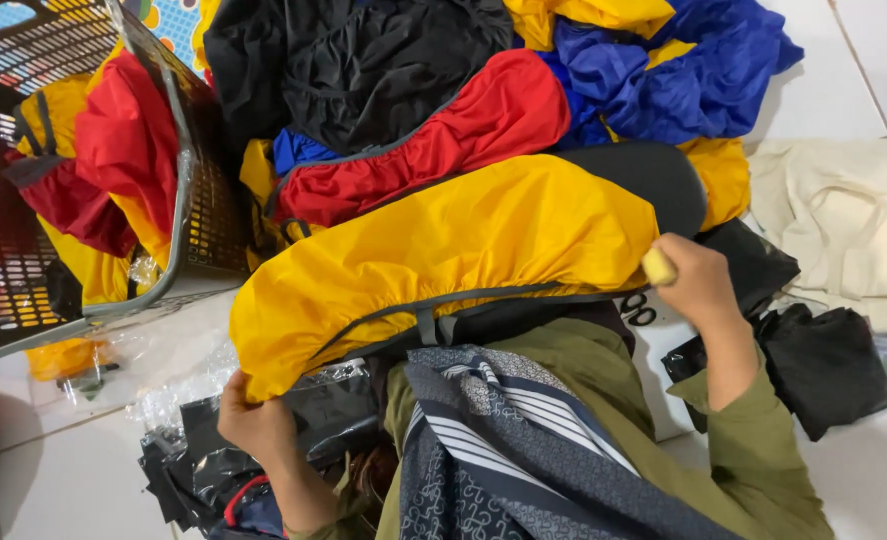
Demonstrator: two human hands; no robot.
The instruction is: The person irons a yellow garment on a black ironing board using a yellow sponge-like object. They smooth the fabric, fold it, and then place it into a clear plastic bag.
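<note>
Yellow fabric cover (443,260), elastic-edged with a dark grey binding and a small strap tab along the hem, is stretched over a black rounded form (653,180) that rests across the person's lap. It sits centre of view, between both hands.

Left hand (258,420) is closed on the lower-left corner of the yellow cover, fingers curled under the hem, so the grip itself is partly hidden by cloth. Right hand (698,280) is at the cover's right end, fingers pinched shut on the gathered edge where it meets the black form; a yellowish bit shows at the fingertips, and whether it is cloth or something else I cannot tell.

Handling judgement: thin, light, slick synthetic, fully soft, wrinkles freely. Likely to slide under bare fingers; the bound elastic hem is the firmest place to take hold, and the strap tab second.

Just behind it lies a red cover (433,140) of the same kind, touching the yellow one. Beyond that, a heap of black (363,60), blue (683,70) and more yellow covers. At left, a dark plastic mesh basket (198,200) holds red and yellow pieces. Crumpled black plastic bags (823,360) lie on the white tiled floor (73,480) at right and under the left hand; a cream cloth bag (843,220) lies at far right. Olive sleeve and a patterned navy scarf (503,440) fill the foreground.
</note>
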